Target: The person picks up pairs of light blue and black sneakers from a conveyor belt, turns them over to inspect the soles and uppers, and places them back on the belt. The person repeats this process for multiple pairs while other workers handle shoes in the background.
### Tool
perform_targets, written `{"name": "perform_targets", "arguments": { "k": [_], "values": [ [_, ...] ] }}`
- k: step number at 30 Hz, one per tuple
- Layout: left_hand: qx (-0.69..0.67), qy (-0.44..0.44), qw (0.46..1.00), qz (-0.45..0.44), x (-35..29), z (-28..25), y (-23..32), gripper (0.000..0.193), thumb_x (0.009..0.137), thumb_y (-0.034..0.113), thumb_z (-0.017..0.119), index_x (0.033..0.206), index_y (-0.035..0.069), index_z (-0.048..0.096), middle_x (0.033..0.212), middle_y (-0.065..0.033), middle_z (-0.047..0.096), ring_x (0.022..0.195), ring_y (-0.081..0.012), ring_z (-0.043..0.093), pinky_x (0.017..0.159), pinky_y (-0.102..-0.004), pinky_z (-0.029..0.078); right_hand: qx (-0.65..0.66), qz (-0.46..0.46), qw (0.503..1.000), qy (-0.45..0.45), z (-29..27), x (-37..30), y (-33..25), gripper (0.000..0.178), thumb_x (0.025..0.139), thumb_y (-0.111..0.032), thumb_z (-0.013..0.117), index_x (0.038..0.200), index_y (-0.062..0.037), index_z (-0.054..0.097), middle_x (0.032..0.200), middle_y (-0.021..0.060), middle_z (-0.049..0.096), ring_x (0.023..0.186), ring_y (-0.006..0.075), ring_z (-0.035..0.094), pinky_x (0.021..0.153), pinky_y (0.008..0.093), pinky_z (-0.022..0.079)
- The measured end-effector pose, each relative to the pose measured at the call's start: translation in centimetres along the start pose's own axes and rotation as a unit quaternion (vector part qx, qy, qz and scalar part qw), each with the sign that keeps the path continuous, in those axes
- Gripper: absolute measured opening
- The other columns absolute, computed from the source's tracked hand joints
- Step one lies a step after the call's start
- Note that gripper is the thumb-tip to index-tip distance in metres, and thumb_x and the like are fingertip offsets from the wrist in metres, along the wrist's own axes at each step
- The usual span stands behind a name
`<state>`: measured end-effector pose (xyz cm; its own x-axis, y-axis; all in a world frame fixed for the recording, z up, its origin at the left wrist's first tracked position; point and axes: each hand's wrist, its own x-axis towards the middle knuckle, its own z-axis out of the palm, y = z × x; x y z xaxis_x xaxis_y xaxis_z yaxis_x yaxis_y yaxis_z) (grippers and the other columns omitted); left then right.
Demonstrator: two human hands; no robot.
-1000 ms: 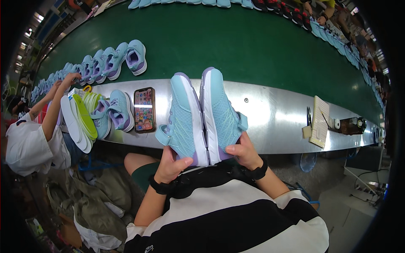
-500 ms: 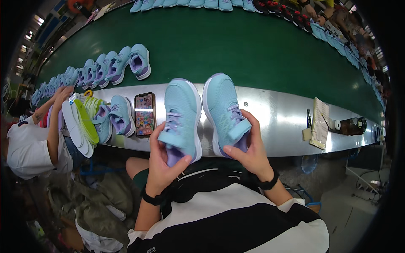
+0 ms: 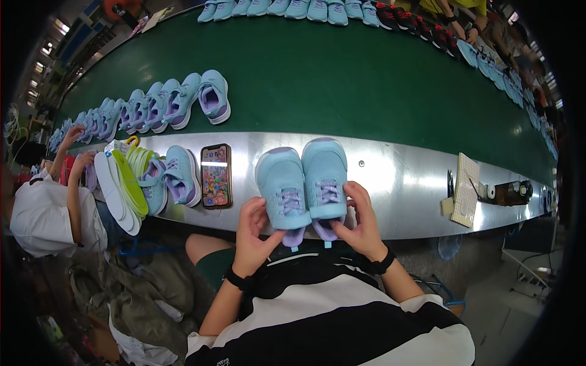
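Observation:
Two light blue children's sneakers with lilac laces and linings are side by side in front of me, toes pointing away. My left hand (image 3: pixel 256 236) is closed on the heel part of the left sneaker (image 3: pixel 281 183), thumb at its collar. Gripping the right sneaker (image 3: pixel 325 174) the same way is my right hand (image 3: pixel 361 226), with its thumb by the lilac opening. The shoes touch along their inner sides, tops facing up. Their soles are mostly hidden. Left of them a phone (image 3: pixel 217 175) with a lit screen lies on the metal ledge (image 3: pixel 390 183).
Another pair of blue sneakers (image 3: pixel 181 174) stands left of the phone, beside white and lime insoles (image 3: pixel 125 183). Rows of sneakers (image 3: pixel 213 97) line the green belt (image 3: pixel 317 79). A notepad (image 3: pixel 466 190) and dark bottle (image 3: pixel 513 193) lie right. A person in white (image 3: pixel 52 210) works at left.
Both sneakers have come together and tilted, toes lower and nearer me, heel tabs now showing. The shoe rows on the belt have shifted slightly right in view. The co-worker's hands have moved apart.

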<state>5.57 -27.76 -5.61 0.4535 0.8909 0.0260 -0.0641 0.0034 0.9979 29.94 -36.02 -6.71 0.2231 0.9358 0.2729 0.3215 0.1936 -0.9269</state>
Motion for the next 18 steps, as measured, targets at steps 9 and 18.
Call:
{"name": "perform_targets", "arguments": {
  "k": [9, 18],
  "values": [
    [0.295, 0.063, 0.934, 0.192, -0.1, -0.3, 2.9, 0.067, 0.065, 0.000, 0.080, 0.127, 0.010, 0.055, 0.128, -0.0169, 0.047, 0.115, -0.0316, 0.053, 0.096, -0.0382, 0.045, -0.166, -0.099, 0.979, 0.071, -1.2, -0.6, -1.8, 0.068, 0.067, -0.003, 0.075, 0.131, -0.0173, 0.058, 0.133, 0.0167, 0.042, 0.112, 0.0310, 0.048, 0.089, 0.0378, 0.043],
    [0.158, 0.047, 0.985, -0.053, 1.3, -1.0, 2.7, 0.063, 0.086, 0.016, 0.076, 0.140, 0.003, 0.046, 0.110, -0.0106, 0.057, 0.093, -0.0201, 0.058, 0.082, -0.0328, 0.049, -0.099, 0.093, 0.990, -0.038, -3.1, 1.3, -2.7, 0.072, 0.078, -0.028, 0.080, 0.140, -0.0065, 0.049, 0.118, 0.0144, 0.052, 0.100, 0.0247, 0.054, 0.090, 0.0369, 0.047]
  ]
}}
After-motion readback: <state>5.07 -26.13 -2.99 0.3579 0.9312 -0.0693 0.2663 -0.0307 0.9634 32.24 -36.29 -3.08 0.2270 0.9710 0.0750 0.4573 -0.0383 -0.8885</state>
